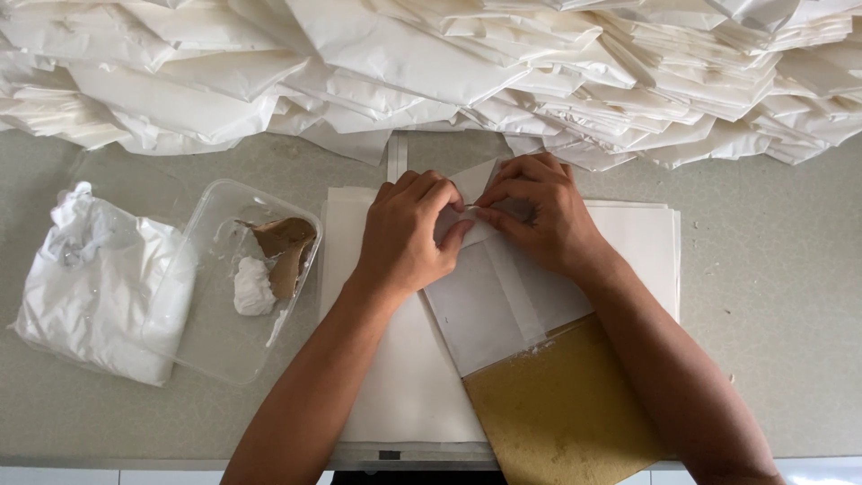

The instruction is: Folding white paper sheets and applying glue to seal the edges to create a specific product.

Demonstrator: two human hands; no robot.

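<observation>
white paper sheet (pixel 489 301), seemingly pinched between fingertips (pixel 467 208)

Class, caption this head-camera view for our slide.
Left hand and right hand fold a white paper sheet over a brown board.

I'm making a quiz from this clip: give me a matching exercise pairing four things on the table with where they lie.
1 clear plastic tub
2 white plastic bag
3 heap of folded white paper
4 tan board

a far edge of the table
b near edge, under the right forearm
c far left
d just left of the left hand

Pairs: 1-d, 2-c, 3-a, 4-b
</observation>
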